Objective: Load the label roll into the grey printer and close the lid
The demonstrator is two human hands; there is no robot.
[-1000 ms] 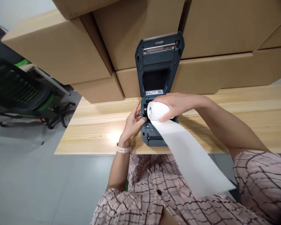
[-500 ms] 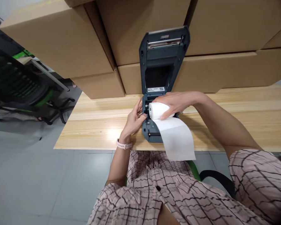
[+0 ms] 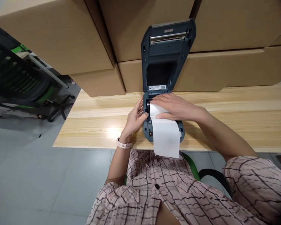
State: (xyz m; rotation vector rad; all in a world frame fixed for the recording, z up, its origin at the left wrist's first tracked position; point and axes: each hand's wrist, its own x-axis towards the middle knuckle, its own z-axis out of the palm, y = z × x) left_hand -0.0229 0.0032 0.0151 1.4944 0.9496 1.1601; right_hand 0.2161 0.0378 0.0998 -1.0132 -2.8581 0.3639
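A dark grey label printer [image 3: 146, 132] stands on the wooden table with its lid [image 3: 164, 56] raised. Inside its bay sits a white label paper roll [image 3: 156, 109]; a loose strip [image 3: 166, 137] runs from it over the printer's front and past the table edge. My right hand [image 3: 172, 106] lies over the roll, fingers on its far side and thumb on its near side, covering its right end. At the printer's left side, my left hand [image 3: 137, 117] grips the wall, with its thumb on the inner edge beside the roll holder.
Large cardboard boxes [image 3: 145, 31] are stacked behind the printer along the back of the wooden table [image 3: 96, 125]. An office chair [image 3: 18, 78] stands on the tiled floor at the left.
My right hand has pushed the roll down and squared it in the printer's bay. The loose strip has swung left and now hangs straight. My left hand has stayed at the printer's side.
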